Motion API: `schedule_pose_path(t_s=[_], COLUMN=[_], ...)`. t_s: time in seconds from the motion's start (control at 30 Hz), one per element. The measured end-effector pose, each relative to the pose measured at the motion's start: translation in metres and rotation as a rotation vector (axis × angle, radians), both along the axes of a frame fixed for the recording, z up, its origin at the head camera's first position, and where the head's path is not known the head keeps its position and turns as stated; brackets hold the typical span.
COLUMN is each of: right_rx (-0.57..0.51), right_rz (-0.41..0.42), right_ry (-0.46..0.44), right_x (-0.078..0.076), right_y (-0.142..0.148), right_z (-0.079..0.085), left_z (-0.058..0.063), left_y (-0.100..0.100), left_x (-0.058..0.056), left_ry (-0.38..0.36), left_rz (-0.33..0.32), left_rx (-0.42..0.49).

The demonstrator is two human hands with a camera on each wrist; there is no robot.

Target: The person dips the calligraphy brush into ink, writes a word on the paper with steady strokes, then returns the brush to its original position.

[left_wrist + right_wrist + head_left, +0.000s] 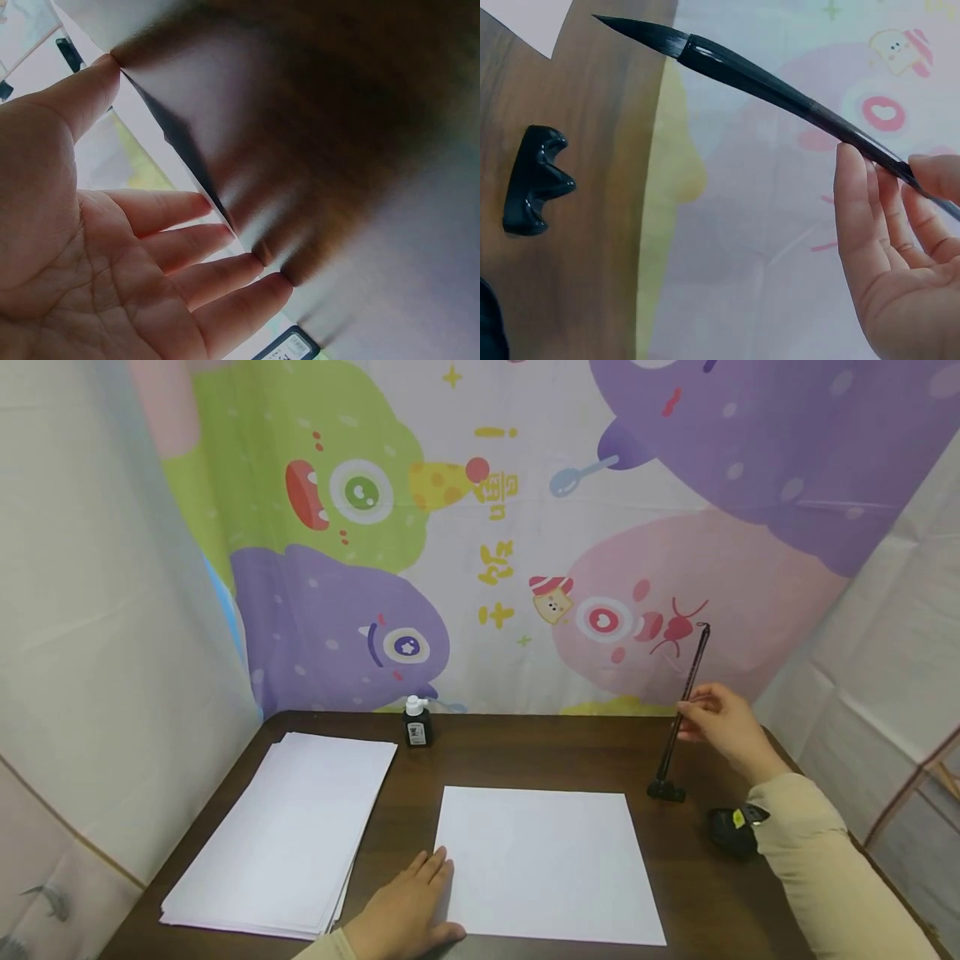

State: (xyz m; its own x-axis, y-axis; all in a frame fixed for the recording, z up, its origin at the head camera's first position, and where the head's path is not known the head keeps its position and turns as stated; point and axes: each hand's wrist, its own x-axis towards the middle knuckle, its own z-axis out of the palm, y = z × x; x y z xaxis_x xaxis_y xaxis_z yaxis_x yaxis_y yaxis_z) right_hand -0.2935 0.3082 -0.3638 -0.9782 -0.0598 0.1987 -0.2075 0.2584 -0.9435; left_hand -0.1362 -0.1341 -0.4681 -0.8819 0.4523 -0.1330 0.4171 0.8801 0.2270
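My right hand (723, 727) pinches a dark calligraphy brush (754, 81) between thumb and fingertips. The brush stands steeply in the head view, its pointed dark tip low, near a black brush rest (536, 180). In the right wrist view the rest and the brush are visibly apart. My left hand (405, 906) lies with straight fingers at the left edge of a blank white sheet (547, 864), thumb near its lower left corner. Its fingertips (281, 283) touch the sheet in the left wrist view.
A stack of white paper (281, 831) lies at the left of the brown table (525, 752). A black bottle with a white cap (417, 727) stands at the back. By the right sleeve sits a black object (731, 832), partly hidden. A cartoon curtain (517, 677) hangs behind.
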Motion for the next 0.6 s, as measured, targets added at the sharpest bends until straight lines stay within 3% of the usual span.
schedule_pose_path(t_s=[0.33, 0.6], right_rx=[-0.202, -0.303], right_rz=[0.098, 0.069], right_ry=[0.161, 0.252], right_x=[0.018, 0.030], right_y=[0.006, 0.019], right_z=[0.001, 0.000], left_z=[0.000, 0.000], left_y=[0.001, 0.001], left_x=[0.001, 0.001], left_ry=[0.012, 0.015], left_rz=[0.007, 0.005], left_rx=[-0.002, 0.000])
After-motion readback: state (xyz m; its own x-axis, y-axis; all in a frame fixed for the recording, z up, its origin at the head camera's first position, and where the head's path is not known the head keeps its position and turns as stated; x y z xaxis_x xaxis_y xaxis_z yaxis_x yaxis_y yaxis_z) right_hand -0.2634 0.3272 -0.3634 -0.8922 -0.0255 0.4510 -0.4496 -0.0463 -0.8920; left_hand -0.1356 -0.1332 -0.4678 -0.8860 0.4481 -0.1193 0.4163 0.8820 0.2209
